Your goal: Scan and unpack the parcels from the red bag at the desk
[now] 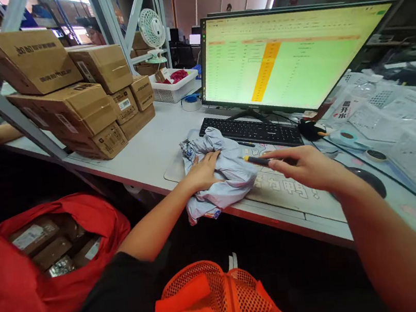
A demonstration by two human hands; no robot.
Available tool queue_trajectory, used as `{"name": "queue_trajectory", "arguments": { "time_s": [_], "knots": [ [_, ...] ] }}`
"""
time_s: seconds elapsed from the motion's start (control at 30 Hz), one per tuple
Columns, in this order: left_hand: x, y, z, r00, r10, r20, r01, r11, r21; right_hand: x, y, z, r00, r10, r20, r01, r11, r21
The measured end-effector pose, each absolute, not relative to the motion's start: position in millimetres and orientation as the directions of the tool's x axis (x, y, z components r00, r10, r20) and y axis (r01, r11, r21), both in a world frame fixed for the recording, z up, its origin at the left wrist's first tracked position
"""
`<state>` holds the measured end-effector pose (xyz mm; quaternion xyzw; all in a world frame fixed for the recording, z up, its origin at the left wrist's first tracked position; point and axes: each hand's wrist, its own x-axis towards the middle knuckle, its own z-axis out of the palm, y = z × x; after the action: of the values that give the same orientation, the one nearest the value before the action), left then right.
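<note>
A crumpled pale grey plastic mailing bag lies at the front edge of the desk, its lower corner hanging over. My left hand is on top of it, thumb and fingers closed around a bunched fold. To the right of the bag, my right hand is closed around a slim black tool with a yellow tip. This tip points left and is close to the bag; whether they touch I cannot tell. What the bag contains is hidden.
A black keyboard and a monitor stand behind the bag. Cardboard boxes are stacked at the left. A red sack of parcels stands on the left below the desk. Clear plastic packaging and a mouse lie right.
</note>
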<state>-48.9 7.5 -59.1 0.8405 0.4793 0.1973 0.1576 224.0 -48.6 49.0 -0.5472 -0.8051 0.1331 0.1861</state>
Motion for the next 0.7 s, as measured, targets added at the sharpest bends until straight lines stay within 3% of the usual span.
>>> {"name": "queue_trajectory", "arguments": {
  "time_s": [0.1, 0.23, 0.37, 0.47, 0.6, 0.7],
  "knots": [
    [-49.2, 5.7, -75.8, 0.461, 0.863, 0.205, 0.731, -0.501, 0.463, 191.9, -33.6, 54.1, -0.476, 0.879, 0.007, 0.833, 0.453, -0.316],
    [-51.1, 0.1, -85.4, 0.426, 0.876, 0.225, 0.736, -0.48, 0.477, 169.9, -11.7, 49.0, -0.536, 0.84, -0.079, 0.837, 0.517, -0.18],
    [-53.1, 1.0, -89.0, 0.436, 0.875, 0.209, 0.734, -0.48, 0.479, 197.7, 0.9, 52.6, -0.445, 0.88, -0.167, 0.893, 0.422, -0.159],
    [-51.7, 2.6, -88.3, 0.454, 0.875, 0.17, 0.742, -0.476, 0.471, 231.5, -1.2, 59.1, -0.337, 0.928, -0.155, 0.938, 0.318, -0.135],
    [-49.9, 0.1, -86.9, 0.448, 0.884, 0.134, 0.759, -0.455, 0.465, 266.9, -18.5, 59.5, -0.232, 0.966, -0.113, 0.961, 0.209, -0.181],
    [-54.9, -2.9, -85.1, 0.428, 0.887, 0.174, 0.743, -0.455, 0.491, 288.7, -35.3, 45.0, -0.167, 0.985, -0.032, 0.923, 0.145, -0.355]
  ]
}}
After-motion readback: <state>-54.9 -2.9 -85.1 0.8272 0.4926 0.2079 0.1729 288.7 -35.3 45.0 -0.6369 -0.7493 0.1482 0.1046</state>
